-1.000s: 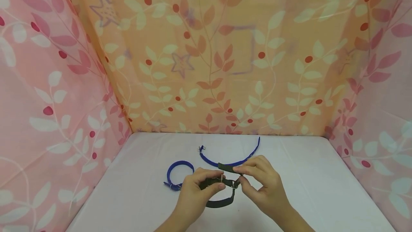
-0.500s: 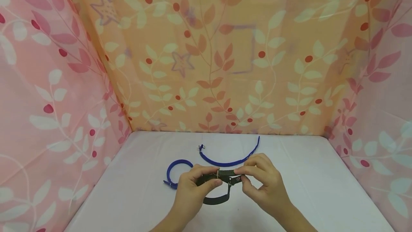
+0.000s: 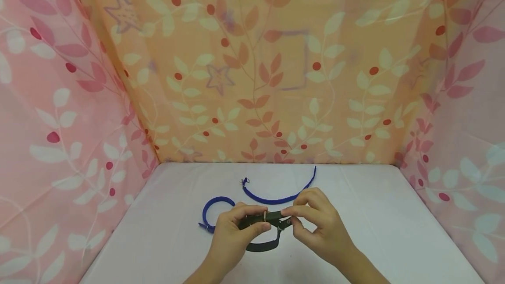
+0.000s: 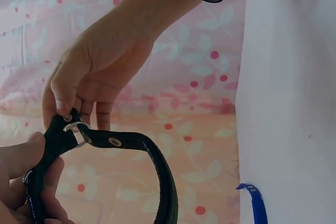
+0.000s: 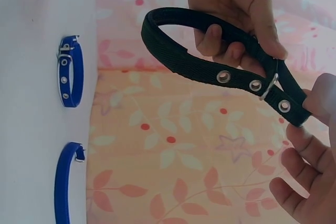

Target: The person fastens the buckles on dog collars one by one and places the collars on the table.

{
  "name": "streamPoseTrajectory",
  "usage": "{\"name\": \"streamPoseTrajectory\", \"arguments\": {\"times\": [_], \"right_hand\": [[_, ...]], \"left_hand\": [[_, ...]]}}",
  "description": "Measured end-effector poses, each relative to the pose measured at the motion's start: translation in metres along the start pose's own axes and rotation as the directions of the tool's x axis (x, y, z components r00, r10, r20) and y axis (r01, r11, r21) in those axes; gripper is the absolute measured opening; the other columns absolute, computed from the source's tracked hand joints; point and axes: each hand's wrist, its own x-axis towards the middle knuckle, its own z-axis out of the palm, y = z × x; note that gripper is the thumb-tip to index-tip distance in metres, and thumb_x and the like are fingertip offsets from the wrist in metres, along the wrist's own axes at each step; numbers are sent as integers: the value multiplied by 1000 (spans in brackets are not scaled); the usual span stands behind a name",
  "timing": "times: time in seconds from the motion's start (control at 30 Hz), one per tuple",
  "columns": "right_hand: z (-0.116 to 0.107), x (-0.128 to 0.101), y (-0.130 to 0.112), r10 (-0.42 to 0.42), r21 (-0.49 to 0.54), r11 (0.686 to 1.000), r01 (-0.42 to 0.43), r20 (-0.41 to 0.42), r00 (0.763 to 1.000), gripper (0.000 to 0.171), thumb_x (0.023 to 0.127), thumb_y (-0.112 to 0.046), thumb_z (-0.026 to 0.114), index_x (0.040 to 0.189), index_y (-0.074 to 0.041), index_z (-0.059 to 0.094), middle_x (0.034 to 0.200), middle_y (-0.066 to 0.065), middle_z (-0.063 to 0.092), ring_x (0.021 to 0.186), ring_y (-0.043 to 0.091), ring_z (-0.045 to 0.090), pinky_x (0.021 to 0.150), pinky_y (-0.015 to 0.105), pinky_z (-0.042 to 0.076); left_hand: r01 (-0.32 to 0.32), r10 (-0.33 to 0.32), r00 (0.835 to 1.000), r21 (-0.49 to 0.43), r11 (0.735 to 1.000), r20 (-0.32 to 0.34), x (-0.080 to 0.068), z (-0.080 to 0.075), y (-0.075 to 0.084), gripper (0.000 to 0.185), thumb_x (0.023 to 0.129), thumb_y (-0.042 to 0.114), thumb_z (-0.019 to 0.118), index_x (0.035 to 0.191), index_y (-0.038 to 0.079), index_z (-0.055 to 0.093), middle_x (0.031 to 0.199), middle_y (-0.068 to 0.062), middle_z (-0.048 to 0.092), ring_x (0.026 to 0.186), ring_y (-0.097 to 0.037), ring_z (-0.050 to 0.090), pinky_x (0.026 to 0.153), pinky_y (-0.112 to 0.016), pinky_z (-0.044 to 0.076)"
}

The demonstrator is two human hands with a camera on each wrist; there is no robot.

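Observation:
A dark green collar [image 3: 262, 246] with metal eyelets [image 5: 224, 76] is held above the table between both hands, its loop hanging below them. My left hand [image 3: 230, 233] pinches the strap beside a metal loop [image 3: 265, 216]; in the right wrist view my left hand [image 5: 231, 11] bends its fingers behind the band. The strap's end part lies against that metal loop, partly hidden by the left fingertips. With thumb and forefinger my right hand [image 3: 321, 227] pinches the folded strap beyond a metal ring [image 5: 269, 86]. The ring encircles the strap between two eyelets.
On the white table [image 3: 177, 253] a blue collar [image 3: 218, 200] lies buckled in a ring to the left. Another blue collar [image 3: 272, 201] lies unfastened in a curve behind the hands. Patterned cloth walls [image 3: 252, 65] enclose the table at the back and sides.
The strap's end part, raised above the left fingertips a second ago, has come down and left to the metal loop there. Both hands keep their pinch; the blue collars lie still.

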Motion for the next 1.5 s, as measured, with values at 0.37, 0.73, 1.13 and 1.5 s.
{"name": "streamPoseTrajectory", "arguments": {"times": [0.37, 0.73, 1.13, 1.5], "right_hand": [[3, -11, 1, 52, 3, 999, -53, 175, 983, 40, 79, 3, 73, 112, -19, 77, 99, -6, 59, 96, 11, 52, 80, 16, 44], [3, -15, -7, 273, 14, 959, -283, 217, 937, 45, 84, -6, 83, 124, -18, 66, 110, -8, 69, 102, 9, 63, 91, 21, 51], [4, -13, -8, 299, -9, 953, -304, 200, 933, 52, 81, -9, 87, 127, -17, 64, 106, -11, 69, 101, 9, 64, 93, 22, 49], [1, -14, -6, 406, -39, 912, -407, 214, 889, 46, 81, -16, 88, 120, -23, 66, 104, -15, 68, 100, 7, 65, 91, 23, 50]], "left_hand": [[8, -15, 997, 90, 996, 74, 1, 1, -2, 25, 83, 24, 87, 106, 21, 77, 99, -5, 72, 84, -17, 69, 75, -25, 59], [-18, 16, 997, 21, 1000, 77, -1, -1, 2, 23, 89, 20, 81, 110, 16, 73, 106, -5, 74, 90, -20, 70, 84, -29, 60], [-233, 231, 973, 120, 965, 33, 2, -3, -2, 19, 90, 18, 79, 108, 20, 73, 105, 2, 75, 97, -17, 64, 84, -28, 48], [-179, 187, 980, 108, 978, -72, 5, -13, 5, 16, 90, 19, 79, 104, 17, 73, 105, 0, 75, 94, -21, 62, 86, -28, 50]]}}
